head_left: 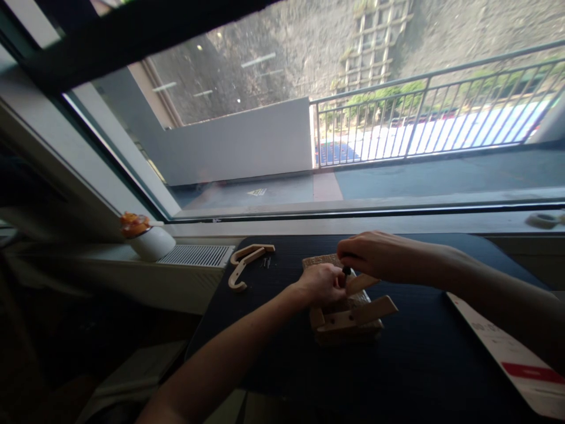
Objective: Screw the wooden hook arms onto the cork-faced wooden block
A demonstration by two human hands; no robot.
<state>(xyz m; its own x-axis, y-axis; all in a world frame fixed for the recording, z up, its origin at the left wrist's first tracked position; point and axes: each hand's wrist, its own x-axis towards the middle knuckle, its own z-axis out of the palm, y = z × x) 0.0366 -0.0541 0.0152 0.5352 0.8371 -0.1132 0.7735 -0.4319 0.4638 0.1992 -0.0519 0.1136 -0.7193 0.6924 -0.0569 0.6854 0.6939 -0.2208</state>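
The brown, rough-textured block [348,338] lies on the black table [269,347], toward its far side. On the block's near part sits a pale wooden hook [376,310], with dark round spots along its bar and one arm sticking out past the block's right edge. Behind that, another wooden piece [364,284] also juts out to the right.

Over the block, the right hand [368,254] has its fingers curled closed around a dark tool [346,270], most of which they hide. The left hand [323,282] rests at the block's left part, fingers bent in beside the tool and the rear piece; how far they close, and on what, cannot be told. Both hands cover much of the block's far half.

Left of the block, well apart, lie two loose wooden hooks [243,272], with a few thin metal screws [266,262] just beside them. Farther left, past the table, a white pot with an orange top [151,243] stands by a slatted grille [197,255]. Right of the block, beneath the right forearm, is a pale flat panel with a red stripe [507,353]. Beyond the block run the sill [273,228] and window.
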